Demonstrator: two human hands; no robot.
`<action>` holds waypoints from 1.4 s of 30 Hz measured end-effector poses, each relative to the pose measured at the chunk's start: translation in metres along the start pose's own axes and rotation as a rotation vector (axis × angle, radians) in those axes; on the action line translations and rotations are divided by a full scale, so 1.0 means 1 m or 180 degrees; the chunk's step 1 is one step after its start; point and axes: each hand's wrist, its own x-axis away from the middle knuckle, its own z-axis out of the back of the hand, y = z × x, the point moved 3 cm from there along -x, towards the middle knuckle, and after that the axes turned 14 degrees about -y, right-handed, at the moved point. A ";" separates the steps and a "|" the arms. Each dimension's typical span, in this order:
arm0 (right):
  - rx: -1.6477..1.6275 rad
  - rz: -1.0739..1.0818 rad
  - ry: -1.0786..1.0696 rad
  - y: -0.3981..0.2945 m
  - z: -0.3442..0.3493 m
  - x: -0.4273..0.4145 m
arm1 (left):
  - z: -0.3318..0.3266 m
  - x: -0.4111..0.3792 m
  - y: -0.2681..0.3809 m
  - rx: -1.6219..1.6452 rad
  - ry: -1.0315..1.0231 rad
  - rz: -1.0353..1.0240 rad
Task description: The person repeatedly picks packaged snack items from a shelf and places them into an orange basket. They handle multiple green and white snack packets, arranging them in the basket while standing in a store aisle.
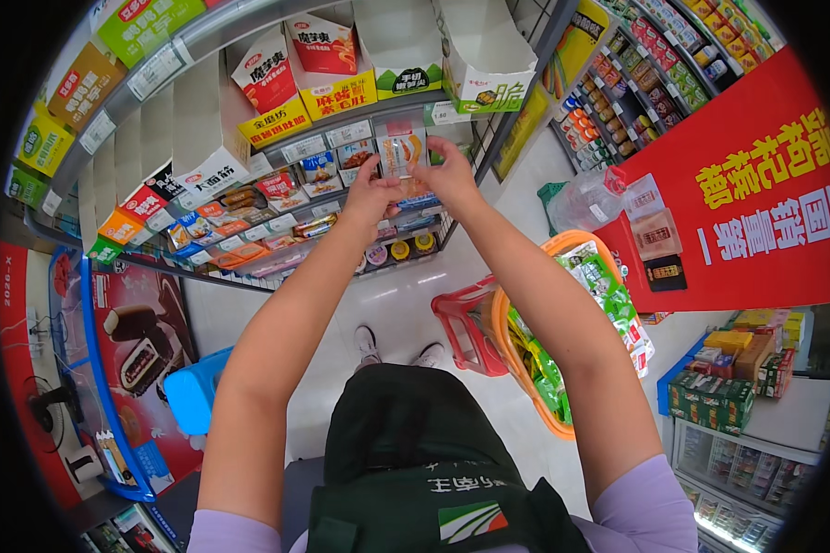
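Observation:
Both arms reach forward to a store shelf of snacks. My right hand [449, 178] is at a snack packet [402, 153] with a clear front and an orange picture, its fingers on the packet's right side. Just left of it, my left hand [373, 197] has its fingers bent near the packet's lower left; whether it grips anything is unclear. Snack packets [318, 171] stand in the row left of the hands. Above are open cardboard display boxes, among them a white and green box [487, 76] and red snack boxes [266, 72].
An orange-rimmed basket [505, 339] of green snack packets stands at right on a red stool [460, 325]. A red table [733, 207] holds a clear plastic container [588, 200]. A blue bin [192, 390] is at left. Wire mesh bounds the shelf's right side.

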 end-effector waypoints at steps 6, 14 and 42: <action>0.0111 -0.0373 -0.0035 -0.002 -0.003 -0.006 | 0.003 -0.001 0.003 -0.0012 0.0003 -0.0067; 0.0629 0.0045 0.0040 0.022 0.003 -0.022 | -0.001 -0.007 0.010 -0.0228 -0.0100 0.0014; 0.1523 0.0750 0.0330 -0.027 0.007 0.009 | -0.003 -0.010 -0.006 -0.0112 0.0748 -0.0354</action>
